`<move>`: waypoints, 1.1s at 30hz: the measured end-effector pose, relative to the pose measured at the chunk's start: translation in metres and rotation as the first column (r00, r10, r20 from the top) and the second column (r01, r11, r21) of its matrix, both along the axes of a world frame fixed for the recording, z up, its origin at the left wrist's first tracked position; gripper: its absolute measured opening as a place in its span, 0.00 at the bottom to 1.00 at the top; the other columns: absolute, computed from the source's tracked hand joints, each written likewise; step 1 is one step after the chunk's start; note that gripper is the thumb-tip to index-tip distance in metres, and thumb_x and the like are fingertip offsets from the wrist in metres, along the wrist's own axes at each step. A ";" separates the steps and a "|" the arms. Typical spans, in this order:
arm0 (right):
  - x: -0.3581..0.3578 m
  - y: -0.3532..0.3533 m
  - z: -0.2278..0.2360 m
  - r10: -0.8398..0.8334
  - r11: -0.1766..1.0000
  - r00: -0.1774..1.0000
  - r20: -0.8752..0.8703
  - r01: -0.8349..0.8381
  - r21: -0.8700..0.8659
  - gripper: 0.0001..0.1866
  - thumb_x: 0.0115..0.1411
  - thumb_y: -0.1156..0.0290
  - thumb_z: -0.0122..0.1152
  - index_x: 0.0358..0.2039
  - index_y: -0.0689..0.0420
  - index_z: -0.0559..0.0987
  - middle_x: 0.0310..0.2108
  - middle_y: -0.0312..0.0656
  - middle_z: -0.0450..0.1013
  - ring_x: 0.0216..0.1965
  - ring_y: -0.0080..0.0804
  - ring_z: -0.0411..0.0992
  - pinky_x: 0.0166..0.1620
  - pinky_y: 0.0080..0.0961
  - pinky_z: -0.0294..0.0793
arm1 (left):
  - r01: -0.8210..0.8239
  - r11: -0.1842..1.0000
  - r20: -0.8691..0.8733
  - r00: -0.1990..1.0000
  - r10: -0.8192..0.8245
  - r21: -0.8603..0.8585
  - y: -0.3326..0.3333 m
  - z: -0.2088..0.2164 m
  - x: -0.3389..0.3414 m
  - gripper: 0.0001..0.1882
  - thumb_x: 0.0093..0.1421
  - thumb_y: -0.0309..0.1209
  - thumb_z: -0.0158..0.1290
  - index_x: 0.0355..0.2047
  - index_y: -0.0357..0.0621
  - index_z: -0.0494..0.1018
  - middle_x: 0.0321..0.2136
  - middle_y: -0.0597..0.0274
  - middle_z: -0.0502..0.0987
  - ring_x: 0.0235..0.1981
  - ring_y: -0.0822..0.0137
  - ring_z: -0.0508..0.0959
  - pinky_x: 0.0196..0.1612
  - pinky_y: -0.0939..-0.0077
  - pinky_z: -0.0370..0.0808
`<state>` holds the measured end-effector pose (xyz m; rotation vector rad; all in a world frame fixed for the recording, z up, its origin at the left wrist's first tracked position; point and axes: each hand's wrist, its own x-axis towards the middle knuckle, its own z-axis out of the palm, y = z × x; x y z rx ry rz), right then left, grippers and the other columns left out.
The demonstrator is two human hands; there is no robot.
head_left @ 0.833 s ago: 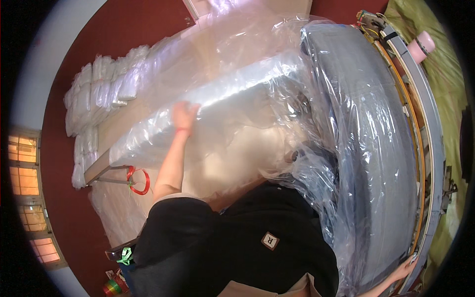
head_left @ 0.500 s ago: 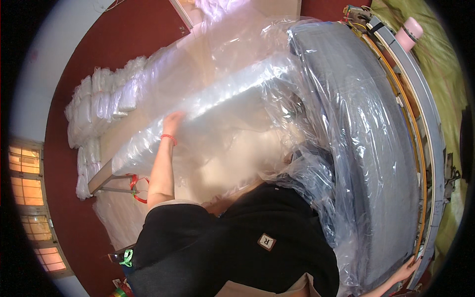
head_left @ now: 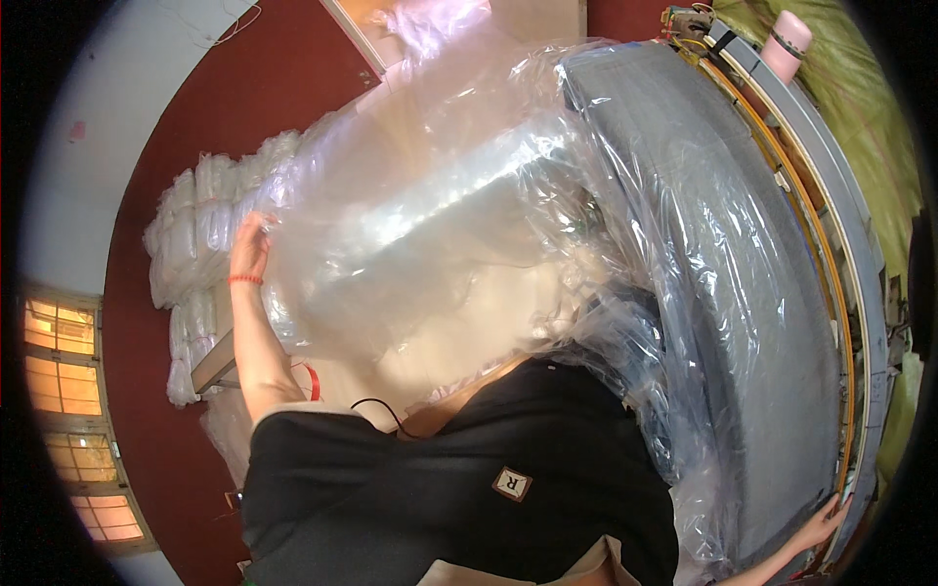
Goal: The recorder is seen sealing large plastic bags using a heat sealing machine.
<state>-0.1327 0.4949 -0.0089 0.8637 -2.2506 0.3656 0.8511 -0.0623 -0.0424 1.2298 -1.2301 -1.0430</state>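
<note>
My left hand [head_left: 252,249], a red bracelet at its wrist, is raised and pinches the edge of a clear plastic sheet [head_left: 420,156]. From there the thin film spreads rightward over a pale table and a shiny folded strip of film. At the lower right, my right hand [head_left: 816,527] has its fingers closed over the near end of a long grey bar [head_left: 865,254], part of a machine with an orange strip [head_left: 831,283]. Between the hands lies a wide grey padded surface [head_left: 723,215] partly covered by film. The fingertips of the right hand are small and partly hidden.
Bundles of folded clear bags [head_left: 205,220] are stacked at the table's left end. Crumpled film [head_left: 625,361] lies against my body. A pink bottle [head_left: 785,47] stands beyond the bar, by green cloth [head_left: 850,68]. A red ribbon loop [head_left: 312,381] hangs near my left arm.
My left hand has moved left and slightly down, drawing film with it over the table's left part. My right hand stays at the bar's near end. The view has shifted slightly.
</note>
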 end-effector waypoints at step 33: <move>0.281 -0.235 0.079 0.567 0.388 -0.508 0.648 -0.530 -0.754 0.10 0.49 0.69 0.60 0.31 0.59 0.73 0.19 0.33 0.71 0.19 0.15 0.67 0.25 0.17 0.67 | 0.821 0.211 0.673 0.560 -0.484 -0.531 0.050 0.255 -0.677 0.06 0.56 0.26 0.48 0.31 0.36 0.70 0.23 0.72 0.69 0.23 0.82 0.66 0.25 0.90 0.63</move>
